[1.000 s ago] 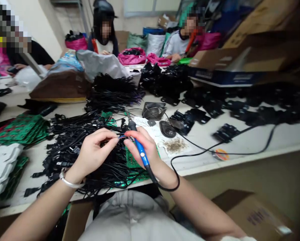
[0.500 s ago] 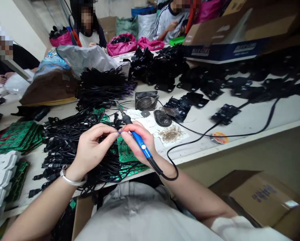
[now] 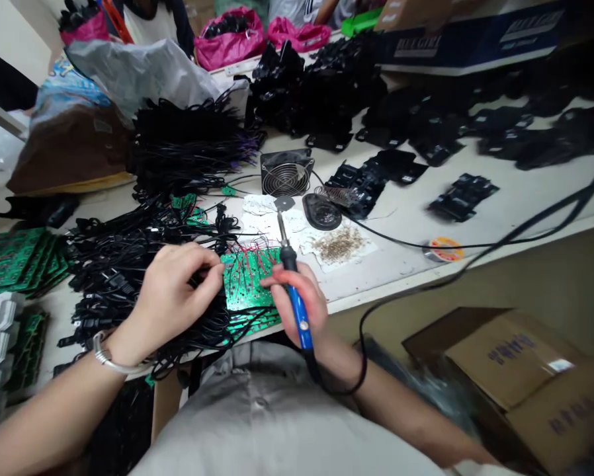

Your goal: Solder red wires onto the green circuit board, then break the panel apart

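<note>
My right hand point(image 3: 304, 297) is closed around a soldering iron point(image 3: 297, 307) with a blue handle; its metal tip points away from me, above the bench. The thumb and fingers of my left hand point(image 3: 178, 291) are pinched together at the left edge of a green circuit board point(image 3: 250, 281) with thin red wires standing up from it. My right fingertips are over the board's right side. Under and left of my left hand spreads a pile of black cables point(image 3: 113, 264) with plugs. More green boards point(image 3: 250, 324) lie beneath the near edge of this one.
Beyond my hands stand a small fan point(image 3: 287, 175) and a coil-spring iron stand point(image 3: 327, 208), beside brown crumbs on white paper point(image 3: 341, 244). A solder reel point(image 3: 443, 250) sits at the right. Black housings point(image 3: 317, 99) cover the back; stacked boards point(image 3: 24, 261) lie left. Other people sit opposite.
My hands have moved apart, from a pinch on a thin purple wire between them down to the circuit board. The soldering iron has turned more upright. The view has tilted down.
</note>
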A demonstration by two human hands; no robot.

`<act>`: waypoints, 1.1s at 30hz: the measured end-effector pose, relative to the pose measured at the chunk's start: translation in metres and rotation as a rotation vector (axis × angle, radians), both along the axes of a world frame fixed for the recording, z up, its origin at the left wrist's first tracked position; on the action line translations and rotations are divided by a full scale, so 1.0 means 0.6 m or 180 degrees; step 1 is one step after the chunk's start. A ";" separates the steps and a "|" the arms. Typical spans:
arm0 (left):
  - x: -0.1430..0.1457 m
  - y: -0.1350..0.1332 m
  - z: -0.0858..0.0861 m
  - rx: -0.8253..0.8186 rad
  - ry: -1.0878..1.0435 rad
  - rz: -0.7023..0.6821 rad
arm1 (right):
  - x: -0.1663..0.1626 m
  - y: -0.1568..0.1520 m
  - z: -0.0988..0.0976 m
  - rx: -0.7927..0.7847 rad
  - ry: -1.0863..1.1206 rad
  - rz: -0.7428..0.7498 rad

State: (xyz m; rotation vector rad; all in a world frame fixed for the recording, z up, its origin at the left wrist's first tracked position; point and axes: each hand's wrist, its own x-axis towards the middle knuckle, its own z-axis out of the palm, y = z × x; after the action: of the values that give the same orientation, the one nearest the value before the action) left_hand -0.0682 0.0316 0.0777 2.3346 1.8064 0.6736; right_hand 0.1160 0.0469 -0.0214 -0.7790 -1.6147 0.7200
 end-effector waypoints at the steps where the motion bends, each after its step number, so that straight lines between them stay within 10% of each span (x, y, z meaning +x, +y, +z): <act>1: 0.004 -0.001 -0.008 -0.0147 0.0108 -0.0073 | 0.003 -0.011 -0.011 -0.0118 0.0009 0.0034; 7: 0.017 0.000 -0.054 -0.0770 0.0238 -0.0224 | 0.014 -0.050 -0.048 -0.0523 0.0368 0.0382; 24: -0.008 0.034 -0.039 -0.1345 0.0527 -0.1128 | 0.033 -0.042 -0.044 -0.0524 0.0378 0.0900; 33: 0.021 0.013 -0.055 -0.1272 0.0424 -0.0296 | 0.068 -0.053 -0.031 -0.0406 0.0587 0.0309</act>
State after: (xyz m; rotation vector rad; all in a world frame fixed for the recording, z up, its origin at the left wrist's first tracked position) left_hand -0.0557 0.0394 0.0450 2.2132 1.6799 0.1284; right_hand 0.1566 0.0152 -0.0403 -0.7070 -1.4576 0.9448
